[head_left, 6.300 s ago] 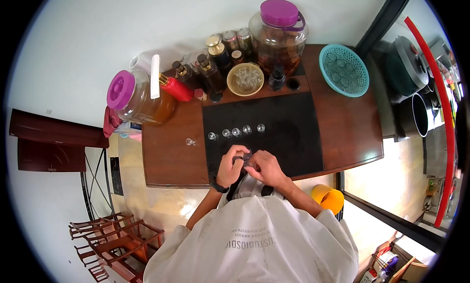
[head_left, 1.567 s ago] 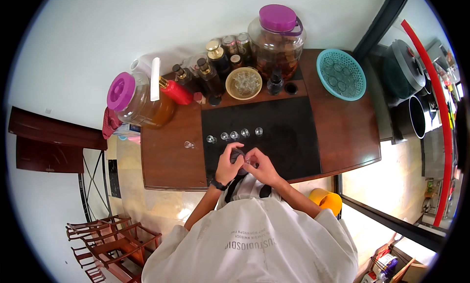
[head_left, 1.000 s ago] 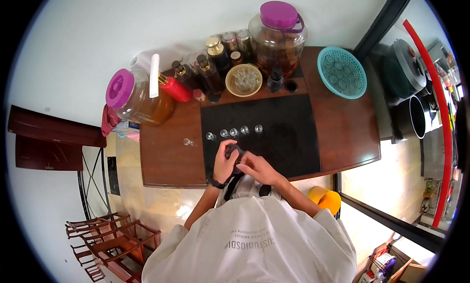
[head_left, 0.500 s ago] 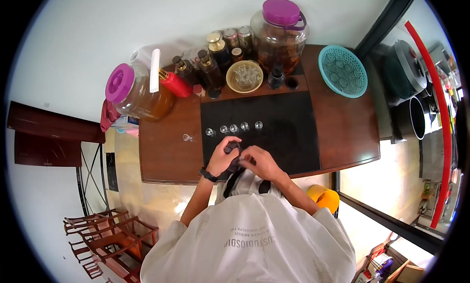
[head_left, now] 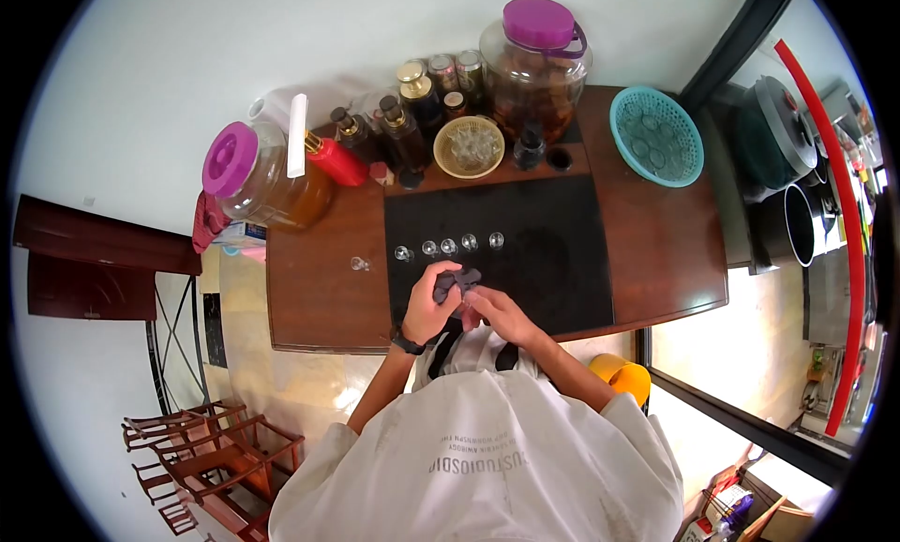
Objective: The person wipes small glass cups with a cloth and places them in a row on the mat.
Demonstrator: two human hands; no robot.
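Bunched in my left hand (head_left: pixel 427 306) is a dark grey cloth (head_left: pixel 457 283), with the thumb and fingers curled around it. My right hand (head_left: pixel 502 317) is closed at the cloth's lower right side, its fingertips pressed together against it. Whether something small sits inside the cloth is hidden. Just beyond my hands, small clear stemmed glasses (head_left: pixel 449 248) stand in a row on a black mat (head_left: pixel 534 279). Another small glass (head_left: pixel 360 263) is on the bare wood left of the mat.
A yellow basket (head_left: pixel 469 172) of small glasses stands behind the mat, near dark pump bottles (head_left: pixel 403 134). Large purple-lidded jars (head_left: pixel 272 200) flank them. A turquoise basket (head_left: pixel 692 167) with glasses sits right. Below the table's (head_left: pixel 666 279) front edge is a yellow bin (head_left: pixel 623 378).
The cloth has been lifted and spread more above my left hand. My right hand has turned and shifted slightly, its fingers now lower against the cloth.
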